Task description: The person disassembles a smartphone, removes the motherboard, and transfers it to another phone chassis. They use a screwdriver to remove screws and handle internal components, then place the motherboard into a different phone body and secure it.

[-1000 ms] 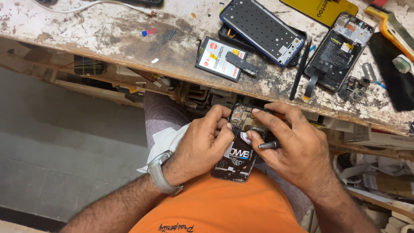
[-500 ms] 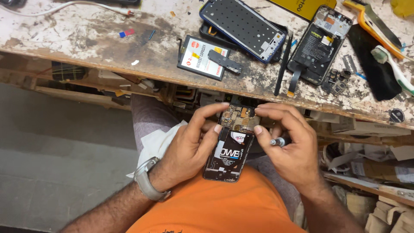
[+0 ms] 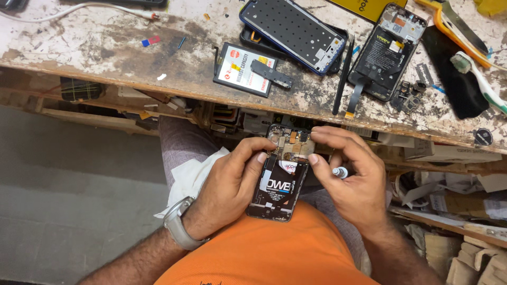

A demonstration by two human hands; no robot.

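Opened phone point(image 3: 279, 182), back off, dark battery and bare board showing. Left hand point(image 3: 229, 192) grips its side; right hand point(image 3: 351, 179) fingers pinch the board's top edge.

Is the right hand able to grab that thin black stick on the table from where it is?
Probably yes. The thin black stick lies bare on the worn wooden table, just beyond the edge above the right hand, with nothing over it. But that hand is busy on the opened black phone and holds a small silver-tipped tool.
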